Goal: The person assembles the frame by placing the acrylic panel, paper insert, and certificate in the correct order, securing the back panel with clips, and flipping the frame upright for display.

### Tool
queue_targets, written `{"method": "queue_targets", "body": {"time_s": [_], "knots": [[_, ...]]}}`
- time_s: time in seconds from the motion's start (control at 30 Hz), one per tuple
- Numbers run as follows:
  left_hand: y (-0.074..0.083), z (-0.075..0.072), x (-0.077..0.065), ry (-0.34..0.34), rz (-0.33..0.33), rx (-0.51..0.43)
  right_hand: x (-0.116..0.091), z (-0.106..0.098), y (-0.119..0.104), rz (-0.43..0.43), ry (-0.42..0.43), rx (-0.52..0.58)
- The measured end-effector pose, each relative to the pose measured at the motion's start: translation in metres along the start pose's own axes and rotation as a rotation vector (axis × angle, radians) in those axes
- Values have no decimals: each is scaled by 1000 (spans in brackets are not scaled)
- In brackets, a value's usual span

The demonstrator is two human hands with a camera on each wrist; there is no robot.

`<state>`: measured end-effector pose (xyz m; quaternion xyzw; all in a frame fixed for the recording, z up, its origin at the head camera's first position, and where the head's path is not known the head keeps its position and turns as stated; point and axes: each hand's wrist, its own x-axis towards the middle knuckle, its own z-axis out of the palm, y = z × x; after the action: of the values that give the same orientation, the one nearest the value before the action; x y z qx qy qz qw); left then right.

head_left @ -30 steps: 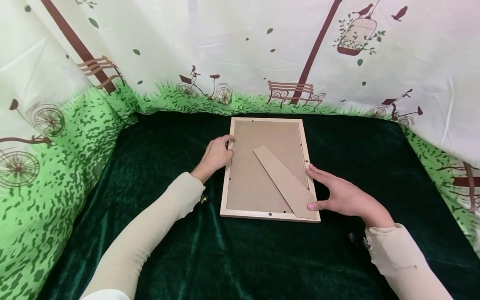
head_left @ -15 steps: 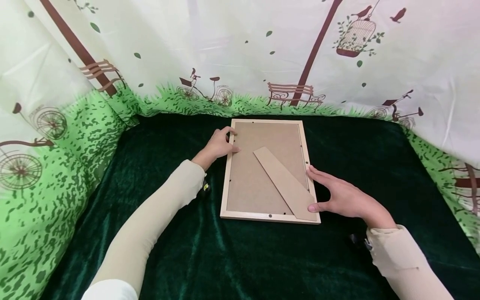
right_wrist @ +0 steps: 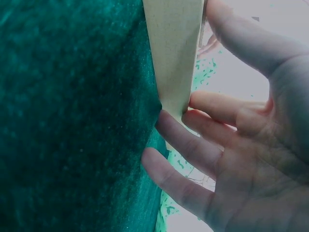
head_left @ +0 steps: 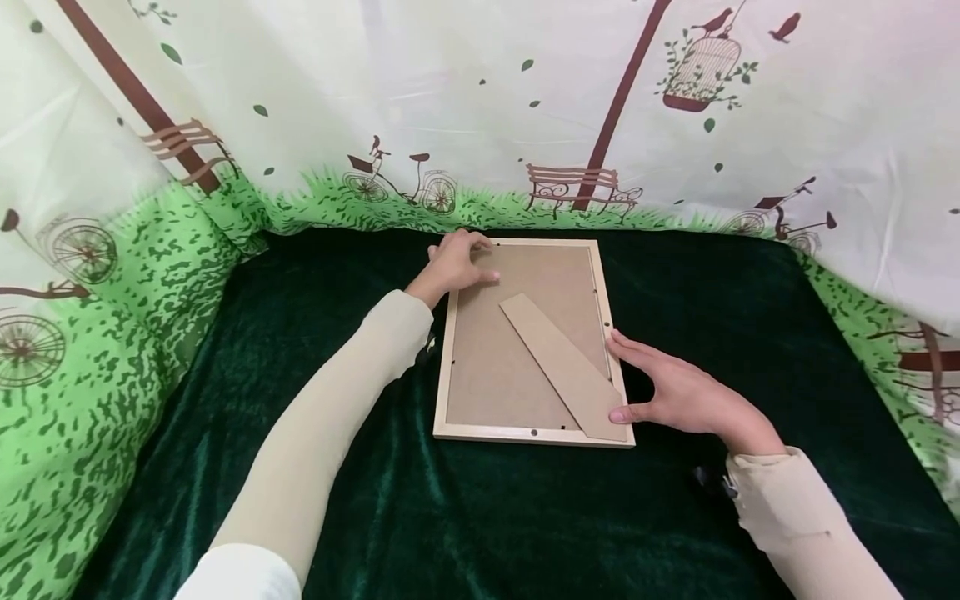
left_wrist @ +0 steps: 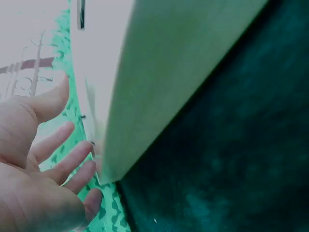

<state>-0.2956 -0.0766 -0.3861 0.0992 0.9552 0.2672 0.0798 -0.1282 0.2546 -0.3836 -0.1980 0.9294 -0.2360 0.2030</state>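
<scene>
Hanging behind and beside the scene, a printed curtain encloses the table, whose dark green velvet probably cushions what lies on it. A wooden frame rests flat at the middle, back uppermost, leaving its backing board easy to reach. A stand strut lies slantwise over that board, wide end at the near right corner. The right hand, its grip spread apart, sets fingers against the frame's side and thumb by the strut's wide end, seemingly steadying it. The left hand spreads thumb and fingers at the far left corner, clasping nothing; firm contact there I cannot tell.
</scene>
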Motion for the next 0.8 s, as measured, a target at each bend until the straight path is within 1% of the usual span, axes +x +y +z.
{"method": "queue_targets", "body": {"time_s": [0.17, 0.37, 0.47, 0.63, 0.8], "knots": [[-2, 4, 9, 61, -25, -31, 2, 2, -1, 3, -3, 6], [2, 10, 14, 69, -53, -43, 2, 1, -1, 13, -8, 8], [6, 10, 16, 42, -75, -29, 1, 0, -2, 13, -4, 4], [10, 7, 18, -23, -103, 17, 1, 0, -2, 13, -5, 1], [14, 2, 19, -38, -93, 67, 1, 0, 0, 14, -2, -1]]}}
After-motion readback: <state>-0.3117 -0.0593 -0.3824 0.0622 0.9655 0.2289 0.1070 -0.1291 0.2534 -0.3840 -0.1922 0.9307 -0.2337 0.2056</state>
